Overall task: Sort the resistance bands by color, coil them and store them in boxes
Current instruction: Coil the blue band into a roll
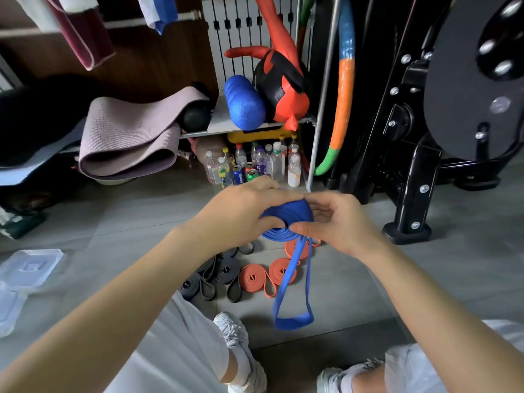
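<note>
**A:** where's everything sitting?

**B:** clear box (pixel 31 268) far left on the floor (pixel 354 282), coiled black bands (pixel 224 272) next. left hand (pixel 241 211) grips the blue band (pixel 286 215) coil mid-air, tail dangling over coiled orange bands (pixel 266 275), right hand (pixel 337 222) pinching its other side.
</note>
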`<state>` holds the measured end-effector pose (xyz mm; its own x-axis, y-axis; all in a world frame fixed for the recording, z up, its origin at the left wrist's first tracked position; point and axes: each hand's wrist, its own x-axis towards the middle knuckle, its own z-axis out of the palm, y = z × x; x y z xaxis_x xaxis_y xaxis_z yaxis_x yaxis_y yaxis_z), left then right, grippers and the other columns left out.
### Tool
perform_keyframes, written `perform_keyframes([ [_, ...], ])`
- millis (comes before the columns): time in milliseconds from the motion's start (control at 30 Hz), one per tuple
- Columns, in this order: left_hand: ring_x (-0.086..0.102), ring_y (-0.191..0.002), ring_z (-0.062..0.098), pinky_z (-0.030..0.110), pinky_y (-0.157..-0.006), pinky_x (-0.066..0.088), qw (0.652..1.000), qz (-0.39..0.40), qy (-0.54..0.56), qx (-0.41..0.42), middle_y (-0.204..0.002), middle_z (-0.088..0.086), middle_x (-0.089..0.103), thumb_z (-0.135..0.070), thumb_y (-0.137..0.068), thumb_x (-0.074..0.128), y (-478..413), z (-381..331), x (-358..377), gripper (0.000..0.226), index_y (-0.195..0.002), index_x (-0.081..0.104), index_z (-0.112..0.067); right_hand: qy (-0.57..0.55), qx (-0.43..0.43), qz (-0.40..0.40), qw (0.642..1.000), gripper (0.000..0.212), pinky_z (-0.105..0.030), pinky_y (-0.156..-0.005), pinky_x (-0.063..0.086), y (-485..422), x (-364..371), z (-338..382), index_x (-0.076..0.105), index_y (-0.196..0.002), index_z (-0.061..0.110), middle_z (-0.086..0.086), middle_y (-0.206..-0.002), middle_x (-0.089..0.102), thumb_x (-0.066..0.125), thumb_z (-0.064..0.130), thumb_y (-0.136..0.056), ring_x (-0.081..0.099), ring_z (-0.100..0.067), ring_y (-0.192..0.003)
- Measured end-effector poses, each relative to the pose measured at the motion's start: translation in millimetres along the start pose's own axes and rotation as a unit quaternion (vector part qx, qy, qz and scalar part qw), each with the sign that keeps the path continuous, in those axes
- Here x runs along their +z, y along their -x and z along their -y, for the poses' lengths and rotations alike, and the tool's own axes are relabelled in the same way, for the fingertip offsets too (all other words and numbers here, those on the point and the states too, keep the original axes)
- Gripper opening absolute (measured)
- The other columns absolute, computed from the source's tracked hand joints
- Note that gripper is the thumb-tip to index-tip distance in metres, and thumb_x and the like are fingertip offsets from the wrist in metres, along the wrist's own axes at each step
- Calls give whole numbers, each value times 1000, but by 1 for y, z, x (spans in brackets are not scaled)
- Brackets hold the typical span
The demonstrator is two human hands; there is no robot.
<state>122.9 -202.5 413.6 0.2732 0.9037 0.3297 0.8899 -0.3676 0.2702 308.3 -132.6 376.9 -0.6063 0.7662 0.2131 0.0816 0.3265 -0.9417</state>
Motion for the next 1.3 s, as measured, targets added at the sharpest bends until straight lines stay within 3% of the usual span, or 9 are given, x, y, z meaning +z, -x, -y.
perform_keyframes([
  [133, 50, -102, 2, 11, -85, 39, 987, -91, 127, -45, -108, -10, 56, -22, -75, 65, 4, 0, 9, 51, -124, 58, -33, -32, -13, -11, 999, 42, -26, -84, 54, 0, -3, 6, 64, -92, 32, 9, -87, 72, 81, 8, -63, 69, -12, -86],
  [233, 51, -106, -2, 17, -94, 41, 955, -168, 221, -100, -108, -27, 53, -16, -75, 71, 4, -4, 13, 53, -115, 54, -46, -59, 5, -10, 998, 41, -22, -82, 54, 1, -8, 9, 64, -93, 29, 14, -83, 72, 78, 22, -55, 69, -7, -85],
  [567, 67, -95, 16, 36, -75, 57, 709, -273, 603, -242, -107, -1, 66, -10, -81, 67, 6, -36, 50, 40, -112, 55, -31, -179, 8, -67, 982, 34, -18, -75, 52, 5, 0, 2, 64, -98, 23, 11, -88, 74, 71, 4, -70, 69, -8, -88],
  [633, 65, -98, 16, 31, -73, 56, 752, -243, 558, -253, -117, 7, 59, -9, -84, 66, 11, -34, 52, 38, -109, 51, -33, -158, 16, -60, 985, 37, -18, -76, 52, 8, -1, -1, 65, -98, 23, 11, -88, 74, 71, -4, -74, 69, -8, -88],
  [767, 45, -120, 4, 28, -94, 46, 939, -178, 245, -165, -128, -13, 41, -12, -79, 72, 19, -13, 36, 54, -113, 42, -42, -75, 42, -16, 996, 42, -24, -80, 55, 10, -9, -7, 64, -96, 27, 5, -93, 73, 75, -5, -71, 70, -9, -87],
  [867, 40, -128, 10, 32, -100, 42, 994, -65, 87, -27, -137, -12, 41, -24, -80, 68, 22, -1, 20, 63, -133, 37, -37, -22, 55, 45, 997, 42, -31, -83, 55, 8, -8, -6, 63, -96, 28, 1, -97, 72, 76, -3, -70, 69, -12, -88],
  [1033, 62, -95, 22, 35, -70, 55, 996, -15, -61, 58, -117, -2, 57, -35, -80, 52, 19, 2, 24, 50, -129, 43, -39, 44, 25, 70, 996, 44, -32, -85, 55, 9, -1, 0, 61, -92, 35, 10, -93, 71, 78, 0, -70, 69, -9, -89],
  [1167, 54, -98, 6, 16, -74, 46, 993, -85, 76, -9, -113, -10, 55, -25, -80, 59, 24, 4, 31, 45, -123, 58, -34, 12, 26, 37, 999, 41, -27, -85, 53, 8, -4, 3, 62, -95, 30, 5, -98, 71, 81, 7, -68, 68, -12, -91],
  [1300, 54, -105, -1, 13, -73, 49, 936, -199, 265, -119, -110, -28, 55, -16, -74, 66, 24, -2, 36, 54, -115, 56, -51, -11, 27, 25, 999, 45, -23, -84, 52, 5, -13, 6, 60, -97, 33, 11, -97, 69, 80, 6, -67, 67, -6, -91],
])
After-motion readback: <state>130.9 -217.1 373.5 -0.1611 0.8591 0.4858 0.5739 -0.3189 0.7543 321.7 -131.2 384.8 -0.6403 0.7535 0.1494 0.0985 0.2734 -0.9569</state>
